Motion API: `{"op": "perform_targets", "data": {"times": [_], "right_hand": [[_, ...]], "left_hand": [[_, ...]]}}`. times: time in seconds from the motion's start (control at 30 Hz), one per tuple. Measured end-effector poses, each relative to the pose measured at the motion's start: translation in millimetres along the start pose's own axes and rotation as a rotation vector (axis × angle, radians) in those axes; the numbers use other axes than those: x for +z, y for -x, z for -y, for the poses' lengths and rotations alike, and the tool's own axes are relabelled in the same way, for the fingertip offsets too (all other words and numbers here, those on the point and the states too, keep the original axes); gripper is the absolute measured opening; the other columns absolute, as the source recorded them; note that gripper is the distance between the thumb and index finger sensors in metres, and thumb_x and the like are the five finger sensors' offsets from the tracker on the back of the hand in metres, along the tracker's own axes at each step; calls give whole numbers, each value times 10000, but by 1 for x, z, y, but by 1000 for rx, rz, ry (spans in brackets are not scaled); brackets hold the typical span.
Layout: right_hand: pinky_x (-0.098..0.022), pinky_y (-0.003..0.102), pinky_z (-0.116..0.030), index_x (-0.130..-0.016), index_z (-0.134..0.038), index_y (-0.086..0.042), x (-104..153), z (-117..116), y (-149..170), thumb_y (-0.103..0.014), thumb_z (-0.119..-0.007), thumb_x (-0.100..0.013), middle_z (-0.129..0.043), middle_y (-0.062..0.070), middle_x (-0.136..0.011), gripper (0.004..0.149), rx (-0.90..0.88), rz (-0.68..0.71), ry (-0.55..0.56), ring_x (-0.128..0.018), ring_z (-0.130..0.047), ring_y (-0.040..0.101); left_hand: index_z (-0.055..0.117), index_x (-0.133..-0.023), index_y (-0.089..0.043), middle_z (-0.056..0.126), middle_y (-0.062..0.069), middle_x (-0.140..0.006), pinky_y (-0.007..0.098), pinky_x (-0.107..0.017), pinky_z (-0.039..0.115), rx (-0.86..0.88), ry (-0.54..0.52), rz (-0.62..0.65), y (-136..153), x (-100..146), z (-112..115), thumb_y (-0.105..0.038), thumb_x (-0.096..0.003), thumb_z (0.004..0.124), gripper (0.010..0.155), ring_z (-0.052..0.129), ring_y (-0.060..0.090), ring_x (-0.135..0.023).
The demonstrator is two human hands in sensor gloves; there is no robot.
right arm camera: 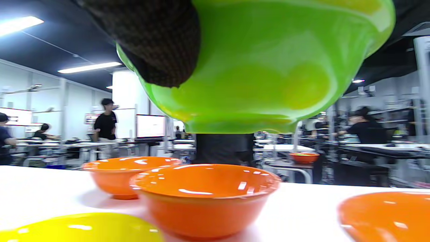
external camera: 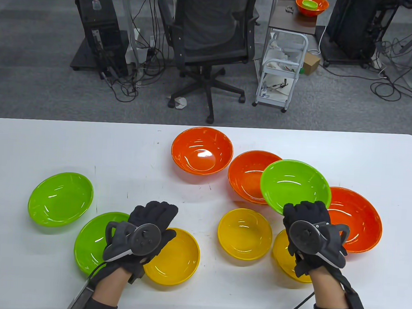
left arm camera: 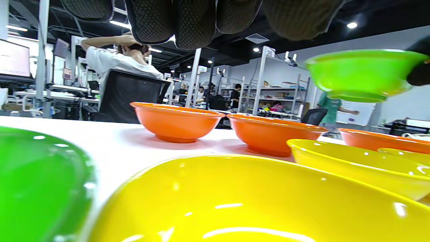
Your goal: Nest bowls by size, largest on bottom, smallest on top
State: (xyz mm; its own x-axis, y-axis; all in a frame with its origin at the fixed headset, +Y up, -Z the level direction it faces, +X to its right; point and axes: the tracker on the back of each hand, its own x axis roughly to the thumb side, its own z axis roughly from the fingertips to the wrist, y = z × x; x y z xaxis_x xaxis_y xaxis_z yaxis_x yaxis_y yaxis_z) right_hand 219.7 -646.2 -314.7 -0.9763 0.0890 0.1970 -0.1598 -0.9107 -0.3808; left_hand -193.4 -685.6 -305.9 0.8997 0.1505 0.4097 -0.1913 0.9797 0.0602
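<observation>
Green bowl (external camera: 295, 185), right of centre in the table view, is held off the table by its near rim in your right hand (external camera: 309, 232); lower it level into the orange bowl (external camera: 249, 175) beneath. Your left hand (external camera: 147, 227) hovers over the yellow bowl (external camera: 173, 256) at lower left, fingers (left arm camera: 195, 23) extended, gripping nothing.

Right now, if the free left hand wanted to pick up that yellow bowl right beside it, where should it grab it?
Probably by the rim. The yellow bowl sits upright and shallow, its wall flaring out to a thin lip, so a grip with thumb outside and fingers inside suits it. The left hand hovers at its near-left edge; coming down from above onto that edge looks simplest, since the green bowl crowds the left side.
</observation>
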Motion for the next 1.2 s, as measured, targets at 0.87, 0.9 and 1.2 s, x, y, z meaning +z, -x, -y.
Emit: {"op": "perform_targets", "data": {"times": [0.87,0.9,1.2], "right_hand": [[-599,660,-644,-760,-934,-22,18,-40,83,-255,-891,-440,-969,209,-652,397,92,-419,-157,-702,-871,480],[-596,661,-646,-759,-934,-21,18,-42,84,-255,-891,-441,-968,210,-653,397,94,-427,-172,-701,-871,480],[-597,660,-647,-766,-933,-21,19,-48,90,-260,-882,-447,-969,211,-661,402,80,-449,-224,-708,-870,482]], "left_hand": [[506,-1127,-286,615,87,-1155,669,-759,545,136,22,-95,34,21,2,-563,-492,692,717,616,415,-1090],[506,-1128,-284,616,88,-1155,669,-759,545,135,22,-94,34,22,2,-563,-493,692,718,617,414,-1090],[521,-1123,-283,626,87,-1151,666,-759,549,140,20,-94,33,21,3,-560,-494,690,708,625,413,-1086]]}}
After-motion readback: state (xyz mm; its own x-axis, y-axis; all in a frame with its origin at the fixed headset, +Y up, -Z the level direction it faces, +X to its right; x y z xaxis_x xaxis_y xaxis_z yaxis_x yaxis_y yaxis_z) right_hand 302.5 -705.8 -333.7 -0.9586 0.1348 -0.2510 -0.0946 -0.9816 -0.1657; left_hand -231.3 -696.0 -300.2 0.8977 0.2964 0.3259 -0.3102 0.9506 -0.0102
